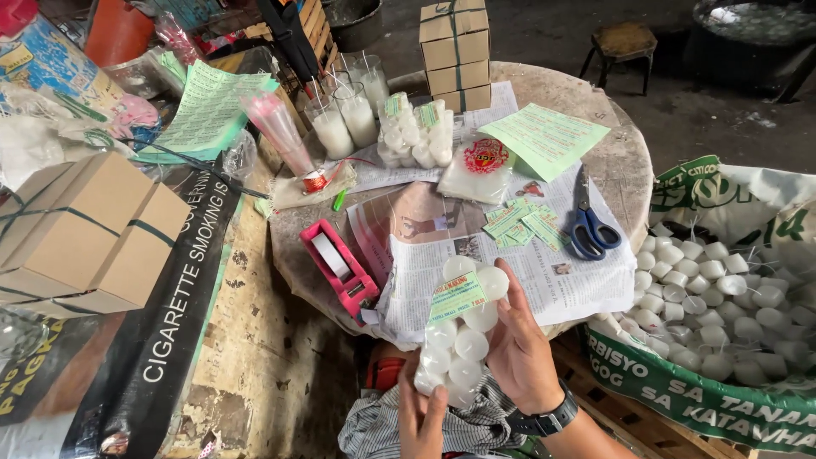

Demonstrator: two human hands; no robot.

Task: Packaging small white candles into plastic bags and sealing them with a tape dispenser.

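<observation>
Both hands clamp a candle pack (460, 340): left hand (420, 416) underneath, right hand (524, 348) alongside. Scissors (587, 223) lie on the bench (625, 161).

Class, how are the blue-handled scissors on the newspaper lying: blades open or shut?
Shut: the blue-handled scissors lie flat on the newspaper, both blades together as one strip.

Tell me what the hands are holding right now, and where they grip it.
A clear pack of white candles: right hand on its right side, left hand at the bottom end.
</observation>
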